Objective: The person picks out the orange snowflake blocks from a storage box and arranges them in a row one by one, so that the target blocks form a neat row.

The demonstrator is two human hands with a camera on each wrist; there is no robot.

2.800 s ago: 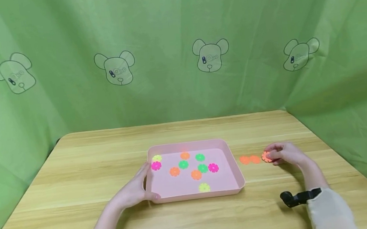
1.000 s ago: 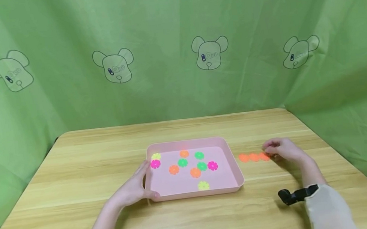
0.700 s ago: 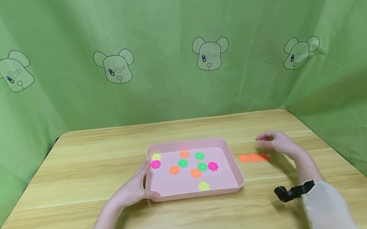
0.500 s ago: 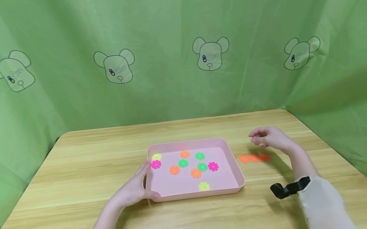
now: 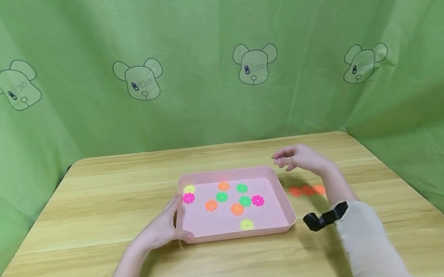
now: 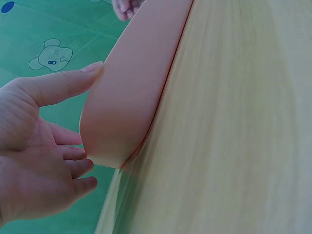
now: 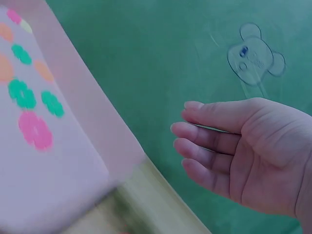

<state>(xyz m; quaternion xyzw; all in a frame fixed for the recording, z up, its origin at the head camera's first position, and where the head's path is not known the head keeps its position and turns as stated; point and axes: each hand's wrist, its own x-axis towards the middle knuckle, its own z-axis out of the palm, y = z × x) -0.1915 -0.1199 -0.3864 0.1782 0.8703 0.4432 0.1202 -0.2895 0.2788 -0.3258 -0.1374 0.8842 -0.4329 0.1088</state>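
Note:
A pink tray [image 5: 236, 235] sits mid-table with several flower-shaped plastic discs inside: orange [image 5: 237, 209], green [image 5: 222, 197], magenta [image 5: 258, 200] and yellow [image 5: 247, 224]. My left hand [image 5: 156, 230] grips its near left corner, thumb on the front rim [image 6: 92, 68] and fingers along the left side. Over the table beyond the tray's far right corner, my right hand [image 5: 299, 158] is raised, fingers loosely bent and holding nothing; the right wrist view shows its bare palm [image 7: 265, 161]. Three orange discs [image 5: 307, 191] lie in a touching row right of the tray, shaded by the right arm.
The wooden table [image 5: 127, 176] reaches back to a green curtain [image 5: 202, 113] printed with mouse heads, which also hangs at both sides. A black wrist camera [image 5: 325, 218] is strapped to the right forearm, close above the table.
My right hand set an orange disc at the right end of the row, let go, then rose and moved left toward the tray's far right corner. My left hand stayed put.

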